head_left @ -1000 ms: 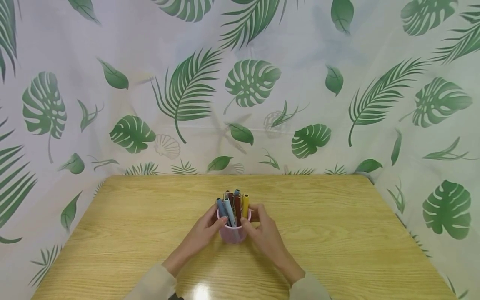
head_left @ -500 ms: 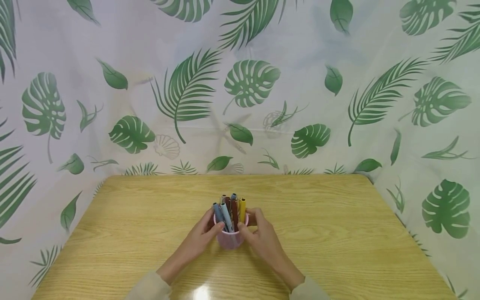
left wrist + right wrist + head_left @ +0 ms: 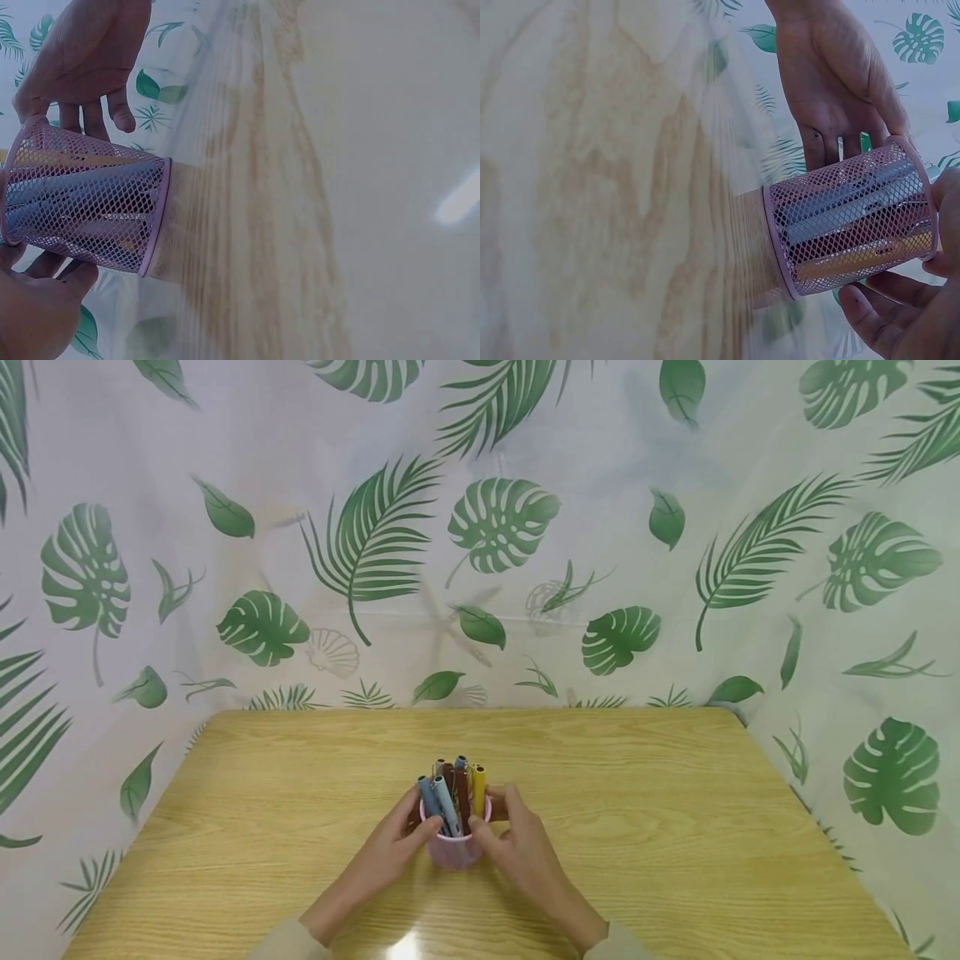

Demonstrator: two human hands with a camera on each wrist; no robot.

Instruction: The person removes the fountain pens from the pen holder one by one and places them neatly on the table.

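Left fingers: the fingertips (image 3: 429, 829) curl against the left wall of the pink wire-mesh pen cup (image 3: 452, 846), just under its rim; the thumb lies on the near side of the wall.
Right fingers: the fingers (image 3: 508, 804) wrap the right wall of the same cup, with the thumb on the near side, opposite the left thumb.
Left hand: the left hand (image 3: 388, 853) grips the cup from the left. In the right wrist view its palm (image 3: 840, 71) sits behind the mesh (image 3: 847, 217), fingers running down the far wall.
Right hand: the right hand (image 3: 521, 857) grips the cup from the right. In the left wrist view it (image 3: 79, 52) rests along the mesh (image 3: 86, 199) from above, fingers spread lightly over the wall.
Cup: it stands upright with its base on the light wooden table (image 3: 675, 827), between the two hands, about midway between the left and right edges and somewhat nearer the near edge than the far one.
Contents: a bunch of pens (image 3: 452, 787) stands in the cup, tops above the rim; two light blue ones lean left, dark red ones stand in the middle, and a yellow one (image 3: 478, 788) is at the right. Through the mesh, the blue and yellow barrels show in both wrist views.
Sleeves: beige cuffs (image 3: 288, 943) show at the near edge of the table.
Backdrop: a white curtain printed with green leaves (image 3: 495, 527) hangs behind the far edge and along both sides of the table.
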